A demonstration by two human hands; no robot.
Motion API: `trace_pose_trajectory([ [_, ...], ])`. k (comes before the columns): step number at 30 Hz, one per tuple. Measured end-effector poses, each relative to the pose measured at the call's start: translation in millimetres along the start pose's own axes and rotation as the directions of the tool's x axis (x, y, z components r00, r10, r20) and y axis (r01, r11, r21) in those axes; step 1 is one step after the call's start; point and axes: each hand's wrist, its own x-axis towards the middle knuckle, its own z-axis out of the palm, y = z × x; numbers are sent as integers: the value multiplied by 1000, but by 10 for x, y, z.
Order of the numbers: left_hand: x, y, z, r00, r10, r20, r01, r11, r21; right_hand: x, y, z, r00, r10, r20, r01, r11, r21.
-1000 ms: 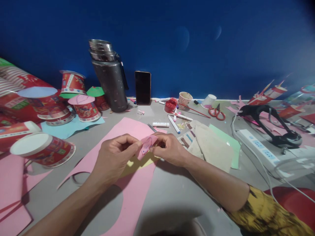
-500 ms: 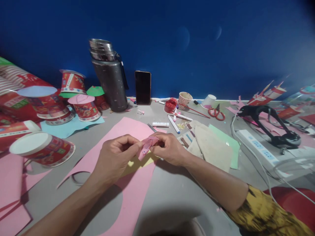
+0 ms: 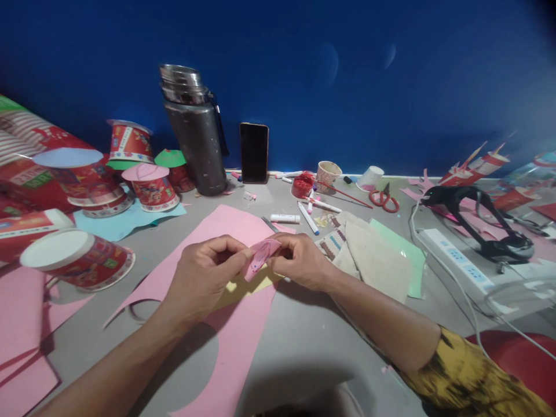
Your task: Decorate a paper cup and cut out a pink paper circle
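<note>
Between my two hands is a small piece of pink paper with dark drawn marks on it. My left hand pinches its left edge between thumb and forefinger. On the other side, my right hand grips the paper's right edge with bent fingers, which partly hide it. Below the hands lie a yellow paper strip and a large pink sheet with a rounded cut-out. The tip of a metal blade shows just behind the held paper.
Red paper cups with paper discs crowd the left. A steel flask and a phone stand by the blue wall. Markers, a red paint pot, scissors, a cloth and a power strip lie to the right.
The view has shifted slightly, so the table's things appear a little to the right and higher. Both hands keep their hold; the pink paper has tilted slightly, its marks showing more plainly.
</note>
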Motion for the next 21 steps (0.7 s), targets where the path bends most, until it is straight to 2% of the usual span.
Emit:
trace_pose_trajectory([
  [5, 1, -20, -1, 1000, -10, -6, 10, 1000, 6, 2, 10, 0, 999, -34, -6, 34, 998, -59],
  [11, 0, -25, -10, 999, -41, -12, 41, 999, -13, -1, 19, -10, 1000, -4, 12, 4, 1000, 7],
  [21, -2, 9, -5, 1000, -19, -6, 19, 1000, -1, -2, 3, -11, 1000, 17, 3, -17, 1000, -5],
])
